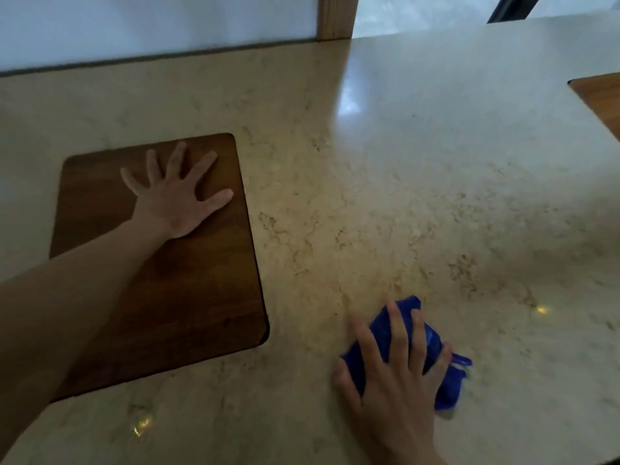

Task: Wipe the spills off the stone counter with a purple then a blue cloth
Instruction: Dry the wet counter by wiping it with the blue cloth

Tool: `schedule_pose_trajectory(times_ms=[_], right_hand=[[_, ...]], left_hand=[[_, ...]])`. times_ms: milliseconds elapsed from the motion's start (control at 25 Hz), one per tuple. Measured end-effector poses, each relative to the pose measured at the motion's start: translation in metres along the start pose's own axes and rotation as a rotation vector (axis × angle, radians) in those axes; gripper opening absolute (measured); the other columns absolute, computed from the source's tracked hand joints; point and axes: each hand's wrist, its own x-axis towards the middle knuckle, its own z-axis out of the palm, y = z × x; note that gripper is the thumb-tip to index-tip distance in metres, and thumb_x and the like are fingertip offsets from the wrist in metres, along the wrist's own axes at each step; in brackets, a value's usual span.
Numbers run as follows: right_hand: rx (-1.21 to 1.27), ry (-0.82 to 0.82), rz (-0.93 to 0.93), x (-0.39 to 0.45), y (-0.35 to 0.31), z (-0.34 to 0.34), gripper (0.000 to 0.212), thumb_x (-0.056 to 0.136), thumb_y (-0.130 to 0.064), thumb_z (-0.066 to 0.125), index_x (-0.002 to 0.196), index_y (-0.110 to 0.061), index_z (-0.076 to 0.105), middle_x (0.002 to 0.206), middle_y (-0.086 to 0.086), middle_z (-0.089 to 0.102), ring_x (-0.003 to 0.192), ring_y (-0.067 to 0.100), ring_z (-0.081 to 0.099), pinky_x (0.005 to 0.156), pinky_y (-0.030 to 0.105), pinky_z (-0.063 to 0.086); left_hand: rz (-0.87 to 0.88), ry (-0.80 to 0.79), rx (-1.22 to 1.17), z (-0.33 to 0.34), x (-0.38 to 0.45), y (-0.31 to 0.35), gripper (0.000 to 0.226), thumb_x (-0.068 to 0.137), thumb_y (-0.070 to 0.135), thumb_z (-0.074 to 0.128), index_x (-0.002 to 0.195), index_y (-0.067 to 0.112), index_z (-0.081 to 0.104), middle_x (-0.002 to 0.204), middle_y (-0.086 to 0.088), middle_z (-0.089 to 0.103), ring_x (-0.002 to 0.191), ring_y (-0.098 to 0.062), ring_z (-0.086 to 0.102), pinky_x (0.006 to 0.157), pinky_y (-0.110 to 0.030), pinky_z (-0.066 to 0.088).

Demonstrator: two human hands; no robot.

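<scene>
A crumpled blue cloth lies on the beige stone counter near the front right. My right hand presses down on it with the fingers spread over the fabric. My left hand rests flat, fingers apart, on a dark wooden panel set into the counter at the left. No purple cloth is in view. I cannot make out any spill on the stone.
A white wall and a wooden post stand along the counter's far edge. Another wooden surface shows at the right edge, beyond a cut-out corner of the stone. Bright light reflections dot the polished counter.
</scene>
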Motion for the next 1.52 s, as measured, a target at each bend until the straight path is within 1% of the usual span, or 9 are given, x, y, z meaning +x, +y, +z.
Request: schedule_pose_trajectory(times_ms=[280,480,600,720,840,960,1040,1280,1520], right_hand=[[0.150,0.051,0.059,0.291,-0.050,-0.010,0.053,0.091,-0.057,0.033,0.143,-0.044,0.031,0.163,0.003,0.012,0.152,0.030,-0.001,0.114,0.068,-0.003],[0.167,-0.002,0.182,0.503,-0.093,-0.027,0.060,0.095,-0.053,0.030,0.151,-0.032,0.028,0.166,0.010,0.006,0.152,0.035,-0.004,0.117,0.064,-0.002],[0.211,-0.031,0.199,0.560,-0.147,-0.026,0.067,0.097,-0.053,0.027,0.157,-0.027,0.016,0.167,0.014,0.000,0.152,0.039,-0.008,0.118,0.063,-0.004],[0.224,-0.035,0.194,0.576,-0.188,-0.019,0.076,0.098,-0.056,0.026,0.160,-0.016,0.008,0.167,0.015,-0.002,0.152,0.040,-0.008,0.119,0.062,-0.003],[0.194,-0.036,-0.004,0.559,-0.197,-0.014,0.075,0.098,-0.056,0.028,0.159,-0.016,0.011,0.167,0.012,0.001,0.153,0.036,-0.006,0.121,0.059,-0.001],[0.173,-0.015,-0.291,0.520,-0.179,-0.013,0.069,0.095,-0.059,0.032,0.154,-0.024,0.025,0.167,0.004,0.011,0.153,0.031,0.000,0.122,0.055,0.002],[0.174,-0.004,-0.362,0.481,-0.165,-0.012,0.065,0.095,-0.061,0.034,0.151,-0.028,0.031,0.166,0.001,0.015,0.153,0.029,0.003,0.122,0.055,0.003],[0.165,-0.017,-0.284,0.301,-0.107,-0.011,0.059,0.095,-0.063,0.032,0.146,-0.034,0.031,0.165,-0.004,0.014,0.154,0.025,-0.001,0.122,0.053,-0.002],[0.091,-0.020,-0.144,0.031,-0.026,-0.014,0.059,0.093,-0.063,0.039,0.142,-0.031,0.037,0.166,-0.002,0.018,0.155,0.024,0.004,0.122,0.056,0.012]], left_hand=[[-0.018,0.079,0.035,0.012,0.002,-0.004,0.088,0.068,0.097,-0.005,0.147,0.061,-0.017,0.167,0.007,-0.019,0.152,-0.037,-0.017,0.115,-0.074,-0.002],[0.053,0.154,0.043,0.018,0.002,-0.008,0.086,0.080,0.093,0.017,0.156,0.051,0.010,0.170,-0.001,0.003,0.153,-0.043,0.000,0.111,-0.079,0.010],[0.069,0.173,0.029,0.017,0.004,-0.007,0.087,0.081,0.092,0.023,0.156,0.048,0.019,0.169,-0.004,0.011,0.152,-0.046,0.006,0.109,-0.080,0.012],[0.049,0.171,0.029,0.016,0.006,-0.006,0.089,0.079,0.093,0.022,0.156,0.049,0.016,0.169,-0.005,0.009,0.152,-0.046,0.005,0.110,-0.079,0.010],[0.024,0.155,0.028,0.014,0.005,-0.006,0.088,0.078,0.095,0.016,0.155,0.052,0.004,0.170,-0.003,0.001,0.153,-0.044,-0.003,0.112,-0.078,0.005],[0.007,0.122,0.027,0.013,0.006,-0.008,0.088,0.074,0.097,0.006,0.152,0.057,-0.009,0.169,0.001,-0.013,0.152,-0.041,-0.015,0.114,-0.075,-0.002],[-0.012,0.102,0.026,0.011,0.006,-0.009,0.088,0.073,0.097,0.002,0.150,0.058,-0.013,0.168,0.003,-0.015,0.152,-0.040,-0.017,0.114,-0.074,-0.002],[-0.041,0.050,0.039,0.007,0.008,-0.005,0.088,0.071,0.096,0.000,0.149,0.058,-0.015,0.167,0.007,-0.017,0.152,-0.039,-0.016,0.114,-0.075,-0.002],[-0.011,-0.021,-0.027,0.003,0.002,-0.009,0.094,0.068,0.099,0.003,0.151,0.057,-0.008,0.168,0.006,-0.017,0.152,-0.041,-0.016,0.112,-0.076,-0.007]])
